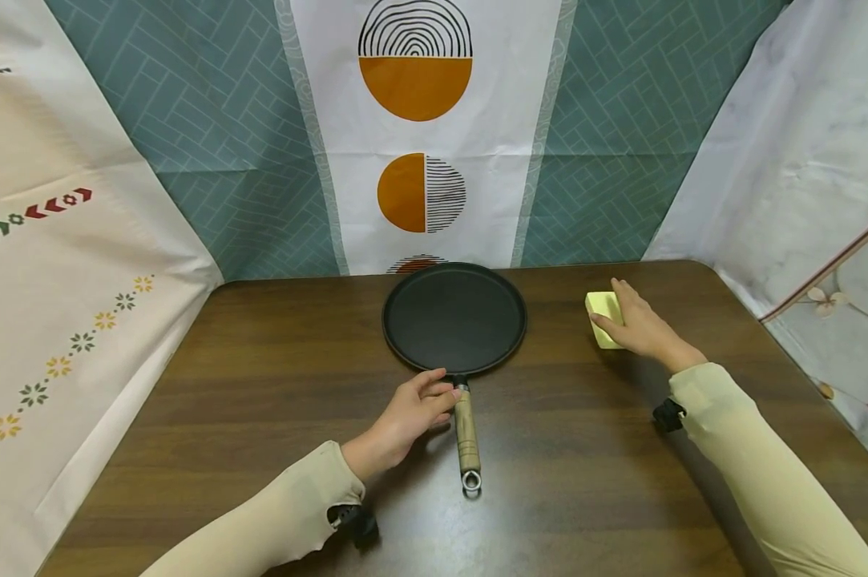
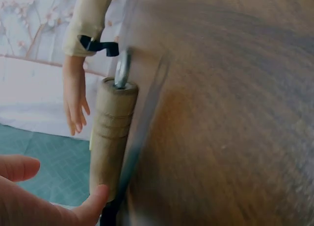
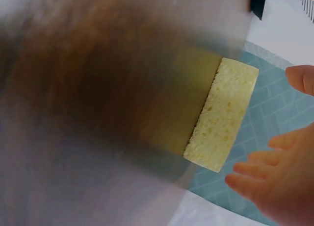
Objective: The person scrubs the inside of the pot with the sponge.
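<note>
A round black flat pan [image 1: 454, 318] lies on the table, its wooden handle [image 1: 466, 433] pointing toward me and ending in a metal ring. My left hand [image 1: 408, 413] is at the left of the handle's upper end, fingers loosely bent. In the left wrist view, one fingertip of this hand [image 2: 44, 206] appears to touch the wood [image 2: 114, 123]. At the far right lies a pale yellow sponge [image 1: 599, 304], with my right hand [image 1: 643, 324] over its right side. The right wrist view shows that hand [image 3: 284, 174] with fingers extended, apart from the sponge [image 3: 223, 113].
The brown wooden table [image 1: 275, 401] has a teal patterned cloth [image 1: 253, 160] hanging behind it. A white panel [image 1: 422, 136] with orange half circles hangs at the centre. Light cloths stand at both sides. A dark strap device [image 1: 668, 415] sits on the right wrist.
</note>
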`<state>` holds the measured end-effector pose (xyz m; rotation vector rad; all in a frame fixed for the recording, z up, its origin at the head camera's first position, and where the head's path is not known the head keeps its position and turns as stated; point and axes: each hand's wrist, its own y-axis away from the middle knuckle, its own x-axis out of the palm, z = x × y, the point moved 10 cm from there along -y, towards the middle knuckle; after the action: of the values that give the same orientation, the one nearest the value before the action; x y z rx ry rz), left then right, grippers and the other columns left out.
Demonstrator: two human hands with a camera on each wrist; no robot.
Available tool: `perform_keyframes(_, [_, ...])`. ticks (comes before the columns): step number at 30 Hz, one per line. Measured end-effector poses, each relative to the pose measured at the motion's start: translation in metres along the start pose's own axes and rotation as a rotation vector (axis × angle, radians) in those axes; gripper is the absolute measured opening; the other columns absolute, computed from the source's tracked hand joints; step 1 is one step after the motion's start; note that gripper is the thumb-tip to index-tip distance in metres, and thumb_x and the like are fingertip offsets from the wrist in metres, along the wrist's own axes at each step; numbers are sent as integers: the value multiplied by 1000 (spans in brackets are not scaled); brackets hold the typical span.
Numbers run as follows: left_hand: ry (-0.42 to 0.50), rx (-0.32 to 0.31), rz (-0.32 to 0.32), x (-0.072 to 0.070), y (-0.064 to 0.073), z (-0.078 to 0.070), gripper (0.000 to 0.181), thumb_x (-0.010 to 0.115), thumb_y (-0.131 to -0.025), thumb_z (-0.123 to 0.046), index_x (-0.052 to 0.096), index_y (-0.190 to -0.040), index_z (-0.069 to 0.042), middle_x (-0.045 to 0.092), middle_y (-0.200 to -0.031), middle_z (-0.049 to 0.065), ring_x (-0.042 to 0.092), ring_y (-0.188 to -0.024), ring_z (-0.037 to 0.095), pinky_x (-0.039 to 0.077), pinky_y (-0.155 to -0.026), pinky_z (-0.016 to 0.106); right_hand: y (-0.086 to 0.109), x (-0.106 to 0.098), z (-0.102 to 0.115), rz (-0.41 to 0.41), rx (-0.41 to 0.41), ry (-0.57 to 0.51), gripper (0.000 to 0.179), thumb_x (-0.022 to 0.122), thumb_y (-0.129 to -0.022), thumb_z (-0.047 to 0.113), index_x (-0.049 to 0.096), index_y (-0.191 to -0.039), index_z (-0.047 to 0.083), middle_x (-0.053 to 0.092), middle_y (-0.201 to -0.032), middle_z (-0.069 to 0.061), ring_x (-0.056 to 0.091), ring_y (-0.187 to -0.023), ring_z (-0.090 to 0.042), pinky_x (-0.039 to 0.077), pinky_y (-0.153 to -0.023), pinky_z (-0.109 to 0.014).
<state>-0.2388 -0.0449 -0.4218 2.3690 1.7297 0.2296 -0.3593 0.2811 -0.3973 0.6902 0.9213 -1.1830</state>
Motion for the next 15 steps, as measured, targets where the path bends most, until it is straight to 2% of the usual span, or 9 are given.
perform_keyframes(4, [24, -14, -17, 1, 0, 6, 61, 60, -95, -12, 29, -145, 8, 43, -135, 32, 54, -115, 36, 51, -95, 46, -1, 4, -4, 16, 8, 5, 86, 50, -99, 36, 2, -146, -17, 4, -149, -41, 6, -137, -55, 13, -111, -67])
perform_keyframes(10, [73, -33, -11, 4, -1, 15, 58, 57, -94, -3, 28, -142, 14, 43, -130, 35, 61, -99, 28, 55, -88, 42, -1, 10, -7, 61, 39, 29, 90, 51, -98, 40, 1, -144, -18, 3, -148, -43, 5, -136, -56, 15, -110, -68])
perform_keyframes(15, [86, -39, -7, 8, -1, 19, 58, 57, -92, 4, 27, -141, 16, 45, -123, 34, 61, -89, 23, 58, -83, 40, -1, 13, -7, 83, 63, 46, 92, 52, -97, 41, 0, -145, -18, 2, -147, -43, 6, -135, -59, 18, -108, -69])
